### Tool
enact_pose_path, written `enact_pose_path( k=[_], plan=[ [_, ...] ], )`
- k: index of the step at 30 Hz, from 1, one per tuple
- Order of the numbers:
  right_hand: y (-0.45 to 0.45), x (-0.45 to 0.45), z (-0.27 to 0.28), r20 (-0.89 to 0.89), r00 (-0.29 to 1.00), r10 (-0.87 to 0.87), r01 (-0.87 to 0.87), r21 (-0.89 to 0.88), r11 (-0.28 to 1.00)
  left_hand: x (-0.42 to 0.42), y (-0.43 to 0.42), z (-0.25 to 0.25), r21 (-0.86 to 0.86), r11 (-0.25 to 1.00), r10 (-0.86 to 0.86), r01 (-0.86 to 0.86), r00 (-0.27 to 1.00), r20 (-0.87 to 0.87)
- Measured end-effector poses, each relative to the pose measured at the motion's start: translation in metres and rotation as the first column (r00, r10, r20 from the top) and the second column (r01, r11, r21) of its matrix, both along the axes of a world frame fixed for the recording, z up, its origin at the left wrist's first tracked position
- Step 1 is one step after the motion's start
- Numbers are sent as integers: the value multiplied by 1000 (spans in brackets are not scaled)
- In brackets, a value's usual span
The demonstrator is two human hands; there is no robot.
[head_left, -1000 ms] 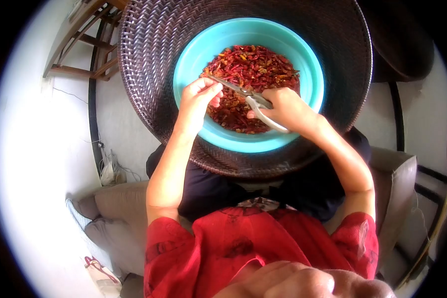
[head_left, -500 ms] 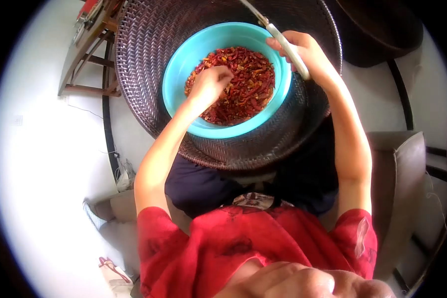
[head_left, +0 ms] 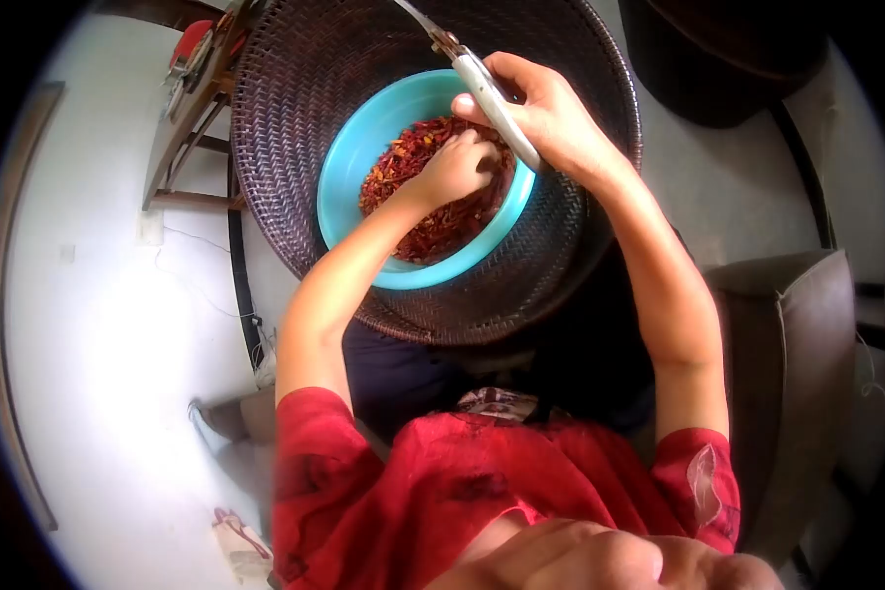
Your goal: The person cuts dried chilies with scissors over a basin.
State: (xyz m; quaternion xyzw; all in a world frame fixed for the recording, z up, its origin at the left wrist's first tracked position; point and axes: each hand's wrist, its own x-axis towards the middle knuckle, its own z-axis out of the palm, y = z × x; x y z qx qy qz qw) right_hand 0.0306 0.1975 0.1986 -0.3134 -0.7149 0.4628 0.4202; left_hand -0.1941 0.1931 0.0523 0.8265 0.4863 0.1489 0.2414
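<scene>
A turquoise basin holds a heap of dried red chili pieces with some yellow bits among them. My left hand is down in the basin at the chilies, its fingers curled; what they hold, if anything, is hidden. Above the basin's right rim, my right hand is closed around white-handled scissors. Their blades point to the upper left and look closed together.
The basin sits inside a large dark woven basket over my lap. A wooden chair stands at the upper left. At the upper right is a dark round container, and a grey-brown sofa arm lies to the right.
From beside the scissor tips, my left hand has moved down into the chilies and then rightward. My right hand has lifted the scissors up and away. Basket and basin appear shifted left.
</scene>
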Motion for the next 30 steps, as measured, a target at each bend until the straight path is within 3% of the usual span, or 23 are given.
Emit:
enact_pose_path(
  k=[3, 5, 6, 8, 9, 11, 13, 15, 16, 17, 19, 21, 23, 24, 25, 27, 29, 30],
  plan=[
    [0, 1, 1, 52, 999, 8, -8, -4, 1000, -9, -32, 10, 157, 987, -30, 39, 998, -61],
    [1, -4, -6, 66, 998, 11, -11, 0, 1000, -21, -57, 23, -7, 1000, 9, -11, 977, -211],
    [-1, -5, -5, 75, 997, 22, -21, -14, 1000, -29, -68, 24, -4, 1000, 13, -15, 977, -212],
    [-6, -7, -4, 56, 995, 85, -81, -70, 994, -45, -88, 26, -116, 983, 119, -140, 978, -173],
    [-8, -9, -3, 34, 989, 142, -137, -126, 983, -53, -95, 26, -114, 983, 127, -147, 977, -169],
    [-12, -16, -9, 40, 993, 111, -108, -74, 991, -66, -107, 29, -121, 971, 197, -204, 978, -67],
    [-15, -18, -7, 10, 978, 210, -205, -179, 962, -72, -109, 35, -156, 955, 249, -251, 968, -37],
    [-13, -24, -19, -46, 969, 242, -247, -206, 947, -75, -108, 46, -334, 865, 430, -374, 897, 108],
    [-11, -26, -25, -77, 960, 269, -280, -268, 922, -76, -106, 50, -198, 923, 368, -331, 908, 198],
    [-9, -29, -28, -108, 950, 292, -311, -329, 891, -75, -107, 57, -192, 922, 373, -337, 904, 208],
    [-13, -33, -34, -98, 947, 306, -320, -378, 869, -72, -106, 74, -526, 717, 681, -456, 619, 391],
    [-14, -39, -41, -190, 929, 319, -369, -390, 844, -73, -104, 80, -522, 733, 671, -436, 589, 450],
    [-13, -44, -49, -142, 928, 345, -370, -452, 812, -67, -102, 83, -513, 788, 613, -340, 368, 699],
    [-16, -46, -52, -93, 936, 339, -345, -437, 831, -69, -98, 82, -491, 818, 574, -301, 355, 738],
    [-17, -49, -55, -44, 942, 332, -319, -421, 849, -71, -96, 80, -483, 822, 566, -301, 343, 749],
    [-19, -56, -63, 47, 929, 367, -317, -410, 855, -69, -97, 83, -565, 806, 592, -177, 190, 783],
    [-21, -61, -69, 191, 895, 402, -303, -401, 865, -73, -100, 77, -563, 823, 567, -76, 149, 810],
    [-23, -63, -68, 209, 888, 411, -308, -393, 866, -73, -102, 73, -612, 791, 610, 30, 49, 791]
  ],
)
